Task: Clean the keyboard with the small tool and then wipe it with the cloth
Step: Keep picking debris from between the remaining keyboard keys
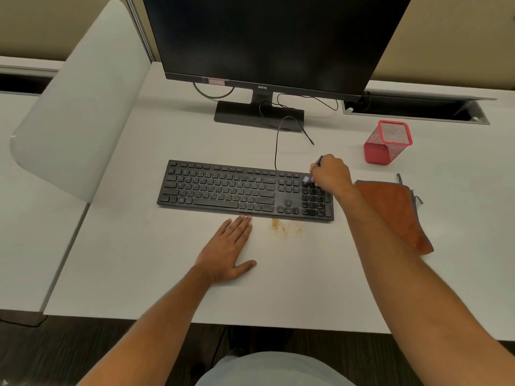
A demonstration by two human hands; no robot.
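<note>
A black keyboard [223,190] lies across the middle of the white desk [139,274]. My right hand [331,174] grips a small blue-handled brush [319,161], whose white bristles touch the top left corner of the number pad. My left hand [228,246] rests flat on the desk, fingers straight, with its fingertips just in front of the keyboard's front edge. An orange-brown cloth [395,213] lies on the desk to the right of the keyboard, partly behind my right forearm.
Brown crumbs [284,227] are scattered on the desk just in front of the keyboard's right part. A black monitor [267,37] stands behind, its cables trailing to the keyboard. A red mesh pen holder [387,142] sits back right. A frosted divider [80,107] rises at left.
</note>
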